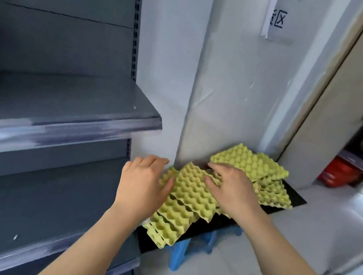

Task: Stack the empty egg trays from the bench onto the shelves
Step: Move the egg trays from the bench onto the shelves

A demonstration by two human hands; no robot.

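Through the head camera I saw both arms reaching forward over the worktop, a black board resting on a blue stool against the pale wall. The egg trays lay on it in two loose yellow-green heaps. The near heap was slumped and tilted, and its lowest trays hung over the front left edge of the board. The far heap sat by the wall, its top tray lying askew over those beneath.

The left grip was a bare hand with the fingers straight and slightly spread. It was at the left edge of the near heap's top tray, the thumb against that edge, and nothing was clasped. The right grip was also wide open. It lay palm down on the far right part of the same tray, fingers fanned and lightly bent, with the forefinger reaching towards the wall.

The grey metal shelves stood to the left of the worktop. Two boards were in view, and the lower shelf came just beside the near heap. No tray was on either board. A paper notice hung high on the wall.
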